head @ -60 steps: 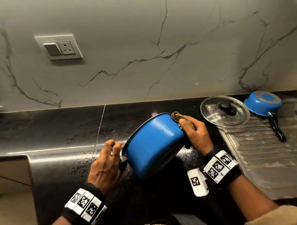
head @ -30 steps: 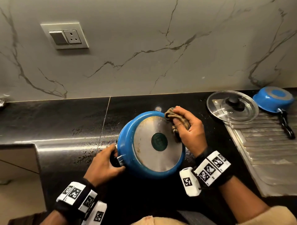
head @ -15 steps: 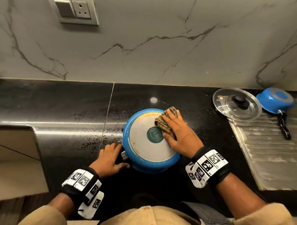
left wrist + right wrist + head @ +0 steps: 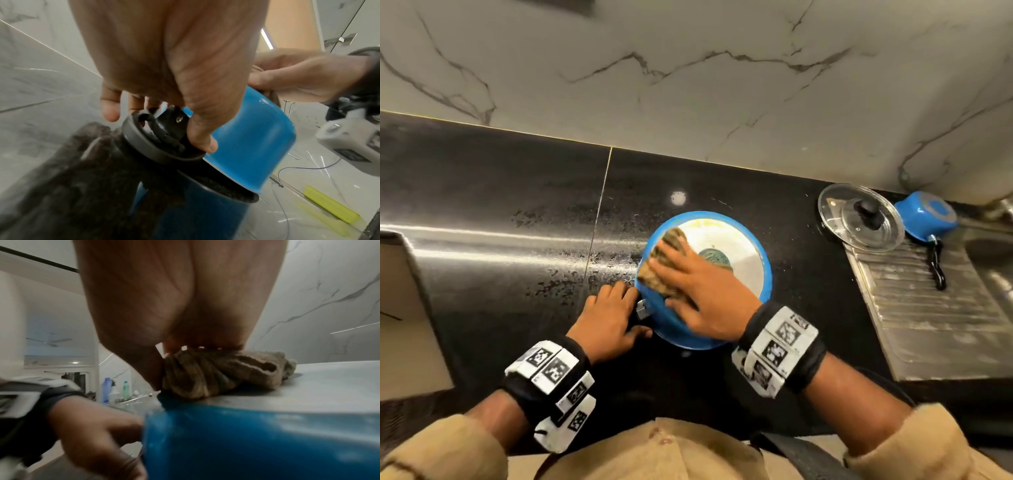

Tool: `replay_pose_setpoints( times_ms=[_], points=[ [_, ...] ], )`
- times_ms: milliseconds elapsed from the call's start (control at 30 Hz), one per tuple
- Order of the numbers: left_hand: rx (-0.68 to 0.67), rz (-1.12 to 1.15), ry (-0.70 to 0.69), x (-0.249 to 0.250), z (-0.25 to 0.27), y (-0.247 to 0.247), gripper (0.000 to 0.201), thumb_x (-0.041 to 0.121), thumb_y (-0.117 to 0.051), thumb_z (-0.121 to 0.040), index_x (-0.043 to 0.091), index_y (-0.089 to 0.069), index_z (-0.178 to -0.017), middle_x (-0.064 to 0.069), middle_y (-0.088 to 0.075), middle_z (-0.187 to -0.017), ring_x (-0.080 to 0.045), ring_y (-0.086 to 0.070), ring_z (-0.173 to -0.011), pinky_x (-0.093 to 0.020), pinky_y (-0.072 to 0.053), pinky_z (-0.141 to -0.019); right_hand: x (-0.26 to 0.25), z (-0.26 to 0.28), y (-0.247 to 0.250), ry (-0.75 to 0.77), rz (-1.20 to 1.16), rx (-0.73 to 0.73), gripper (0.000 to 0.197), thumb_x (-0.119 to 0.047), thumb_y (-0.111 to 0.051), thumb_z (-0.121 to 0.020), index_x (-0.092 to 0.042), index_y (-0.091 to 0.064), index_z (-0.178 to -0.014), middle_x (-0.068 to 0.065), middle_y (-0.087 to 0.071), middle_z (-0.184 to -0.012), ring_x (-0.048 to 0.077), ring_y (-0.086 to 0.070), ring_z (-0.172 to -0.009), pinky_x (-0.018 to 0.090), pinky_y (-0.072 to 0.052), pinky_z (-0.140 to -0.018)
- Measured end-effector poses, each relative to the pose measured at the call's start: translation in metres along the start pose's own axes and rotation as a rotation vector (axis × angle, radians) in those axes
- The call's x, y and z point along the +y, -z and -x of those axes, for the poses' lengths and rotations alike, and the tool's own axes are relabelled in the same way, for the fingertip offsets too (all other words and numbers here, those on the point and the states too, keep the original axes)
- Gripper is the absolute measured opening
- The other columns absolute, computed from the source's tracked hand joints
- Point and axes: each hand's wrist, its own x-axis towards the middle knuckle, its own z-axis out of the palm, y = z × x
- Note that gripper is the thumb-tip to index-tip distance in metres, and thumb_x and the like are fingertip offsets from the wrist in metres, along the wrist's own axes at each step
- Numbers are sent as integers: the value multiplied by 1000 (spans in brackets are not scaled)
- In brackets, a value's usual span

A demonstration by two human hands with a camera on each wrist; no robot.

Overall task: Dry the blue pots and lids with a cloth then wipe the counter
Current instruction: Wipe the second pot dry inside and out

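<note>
A blue pot [image 4: 766, 274] stands upside down on the black counter [image 4: 500, 205], its steel base facing up. My right hand [image 4: 688, 281] lies flat with straight fingers on a crumpled brown cloth [image 4: 659, 274], pressing it onto the left part of the base. The right wrist view shows the cloth [image 4: 216, 374] bunched under the palm at the pot's [image 4: 246, 443] edge. My left hand [image 4: 619, 308] grips the pot's black handle [image 4: 641, 312] at its left side. In the left wrist view its thumb and fingers [image 4: 111, 112] curl round the handle [image 4: 164, 129].
A glass lid [image 4: 887, 233] with a black knob lies at the right, partly on the steel drainboard [image 4: 928, 325]. A small blue saucepan [image 4: 928, 214] sits upside down beyond it. Water drops speckle the counter left of the pot. The marble wall runs behind.
The pot went from tilted in the air to base up on the counter. The right hand slid the cloth from the right rim across the base to its left side.
</note>
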Motion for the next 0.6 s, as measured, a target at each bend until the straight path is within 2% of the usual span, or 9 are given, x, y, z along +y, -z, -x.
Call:
replay_pose_setpoints(
  times_ms=[133,167,233,300,367,400,467,600],
  points=[
    [-41,-18,13,5,-1,1,56,60,-52,-93,20,-38,-130,-4,-39,-130,-27,-40,-124,-43,-37,-100,-6,45,-6,11,31,0,64,-15,-62,-86,-19,-46,-147,-2,-25,-162,21,-8,-152,25,-5,-121],
    [-54,3,21,5,-1,2,57,59,-53,-93,19,-38,-130,-4,-38,-130,-27,-40,-125,-44,-36,-101,-3,57,-7,9,40,-10,65,-13,-63,-83,-21,-47,-146,-5,-27,-161,19,-10,-152,25,-7,-121],
    [-68,36,28,6,-2,2,58,57,-55,-93,18,-37,-131,-5,-37,-131,-28,-39,-125,-45,-35,-102,6,81,-6,-2,68,-7,66,-11,-62,-80,-25,-52,-143,-8,-33,-159,19,-17,-151,30,-17,-122],
    [-66,39,27,7,-1,1,57,56,-57,-92,18,-37,-130,-5,-37,-130,-28,-38,-124,-45,-35,-102,19,100,-2,-38,93,40,62,-12,-60,-78,-28,-57,-138,-10,-39,-155,22,-31,-146,35,-28,-119],
    [-65,46,28,7,0,0,56,55,-58,-92,18,-37,-129,-5,-36,-130,-27,-37,-123,-44,-35,-102,38,112,3,-121,107,108,60,-14,-59,-77,-30,-60,-135,-13,-41,-153,27,-48,-127,39,-40,-109],
    [-66,57,31,6,0,0,55,54,-59,-92,18,-37,-128,-5,-36,-129,-27,-37,-123,-44,-34,-102,49,113,5,-179,103,133,59,-14,-61,-77,-30,-60,-135,-14,-42,-153,27,-51,-116,38,-43,-105],
    [-60,71,35,7,-1,0,56,53,-60,-92,18,-37,-128,-5,-36,-129,-27,-36,-122,-43,-34,-102,69,107,12,-289,110,151,60,-11,-67,-78,-29,-60,-135,-11,-42,-153,28,-50,-105,35,-42,-102],
    [-38,64,40,9,1,-2,55,52,-61,-91,19,-37,-128,-4,-35,-127,-26,-36,-121,-42,-34,-101,85,54,35,-390,194,73,55,-16,-68,-85,-28,-57,-138,0,-46,-147,33,-49,-103,44,-43,-100]
  ],
)
